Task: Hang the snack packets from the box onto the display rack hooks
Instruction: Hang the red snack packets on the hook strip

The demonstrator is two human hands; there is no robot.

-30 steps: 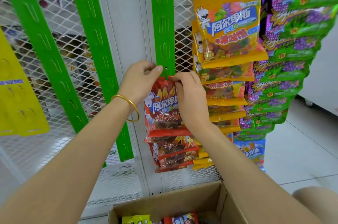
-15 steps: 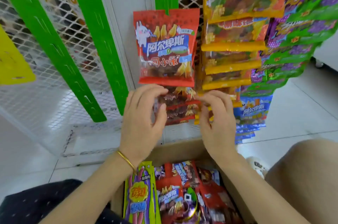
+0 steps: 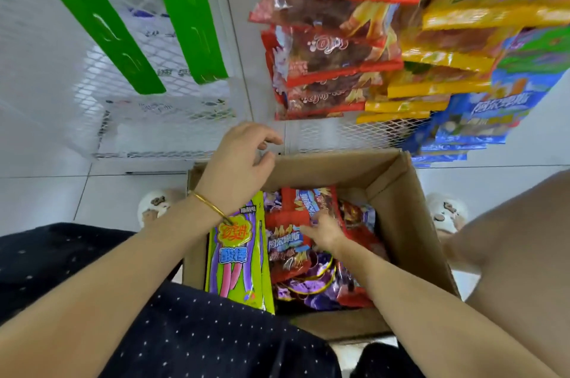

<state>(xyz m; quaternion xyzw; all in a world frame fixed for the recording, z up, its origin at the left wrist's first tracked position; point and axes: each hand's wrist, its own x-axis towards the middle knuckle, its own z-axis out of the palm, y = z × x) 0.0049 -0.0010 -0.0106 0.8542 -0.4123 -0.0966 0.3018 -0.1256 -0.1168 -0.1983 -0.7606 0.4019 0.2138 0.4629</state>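
The right hand (image 3: 324, 231) reaches into the cardboard box (image 3: 401, 192), its fingertips buried among the red snack packets (image 3: 285, 254), so I cannot tell whether it grips one. The left hand (image 3: 237, 162) hovers relaxed and empty over the box's far rim. A green packet (image 3: 237, 260) lies along the box's left wall, and the hung packets (image 3: 333, 47) above the box are blurred.

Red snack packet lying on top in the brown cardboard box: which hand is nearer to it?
Right. The right hand is down in the cardboard box, fingers on the red snack packet. The left hand hovers above the box's far rim, holding nothing.
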